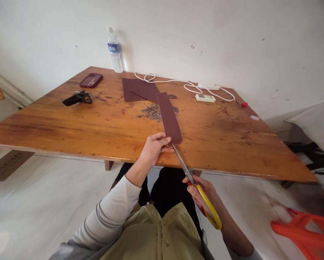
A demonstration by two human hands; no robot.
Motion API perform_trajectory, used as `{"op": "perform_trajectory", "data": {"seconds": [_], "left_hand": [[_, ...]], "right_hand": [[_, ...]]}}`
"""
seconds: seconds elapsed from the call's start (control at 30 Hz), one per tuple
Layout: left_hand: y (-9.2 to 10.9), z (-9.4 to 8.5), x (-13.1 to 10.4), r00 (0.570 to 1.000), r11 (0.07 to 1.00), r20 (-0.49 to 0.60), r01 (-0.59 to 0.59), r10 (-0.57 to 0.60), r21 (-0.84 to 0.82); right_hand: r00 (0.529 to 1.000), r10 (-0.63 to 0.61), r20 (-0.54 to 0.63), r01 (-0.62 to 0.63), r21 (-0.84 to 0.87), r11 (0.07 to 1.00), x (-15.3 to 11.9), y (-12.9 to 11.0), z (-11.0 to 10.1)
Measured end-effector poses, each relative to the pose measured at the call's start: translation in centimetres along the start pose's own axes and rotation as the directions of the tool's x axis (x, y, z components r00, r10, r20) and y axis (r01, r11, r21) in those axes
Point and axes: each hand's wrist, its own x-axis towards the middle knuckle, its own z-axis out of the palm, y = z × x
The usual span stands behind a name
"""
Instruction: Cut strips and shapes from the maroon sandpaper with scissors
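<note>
My left hand pinches the near end of a long maroon strip, which looks like sandpaper or stiff paper. Fine notches fringe the strip's near edge. In my right hand is a pair of scissors with one yellow and one red handle. The blade tips are at the strip's near left corner, close to my left fingertips; the blades look nearly closed. Under the strip's middle lies a pile of thin cut slivers. Two more maroon sheets overlap behind it on the table.
On the wooden table are a water bottle, a phone and a black key bundle. A white cable and a remote control lie at the back right. An orange stool stands on the floor at right.
</note>
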Motion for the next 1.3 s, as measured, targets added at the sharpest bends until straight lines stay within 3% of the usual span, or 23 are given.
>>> {"op": "perform_trajectory", "data": {"seconds": [0.1, 0.3, 0.47, 0.63, 0.77, 0.93, 1.03, 1.3], "left_hand": [[0.0, 0.1, 0.0, 1.0, 1.0, -0.025, -0.006, 0.006, -0.015], [-0.1, 0.4, -0.1, 0.997, 0.999, -0.076, -0.027, 0.024, -0.036], [-0.1, 0.5, -0.1, 0.995, 0.999, -0.093, -0.022, 0.019, -0.034], [-0.3, 0.4, 0.0, 0.995, 0.998, -0.094, -0.039, 0.035, -0.047], [-0.4, 0.4, 0.0, 0.992, 0.994, -0.107, -0.08, 0.071, -0.08], [-0.4, 0.3, 0.1, 0.992, 0.992, -0.101, -0.087, 0.078, -0.088], [-0.4, 0.3, 0.1, 0.992, 0.994, -0.104, -0.08, 0.072, -0.08], [-0.3, 0.2, 0.0, 0.995, 0.996, -0.085, -0.052, 0.046, -0.067]], "right_hand": [[1.0, 0.0, 0.028, 0.0, 0.003, 1.0, 0.4, 0.3, -0.2], [0.979, -0.08, 0.189, 0.076, 0.029, 0.997, 0.5, 0.6, -0.4], [0.987, -0.087, 0.132, 0.085, 0.02, 0.996, 0.2, 0.8, 0.3], [0.999, -0.006, 0.041, 0.003, 0.079, 0.997, -0.1, 1.0, 1.2], [0.998, -0.07, 0.003, 0.07, 0.095, 0.993, -0.3, 1.3, 1.4], [0.985, -0.159, 0.073, 0.158, 0.018, 0.987, -0.2, 1.6, 0.5], [0.982, -0.139, 0.13, 0.142, -0.015, 0.99, -0.2, 1.7, 0.2], [0.992, -0.07, 0.102, 0.073, -0.029, 0.997, 0.1, 1.2, -0.3]]}}
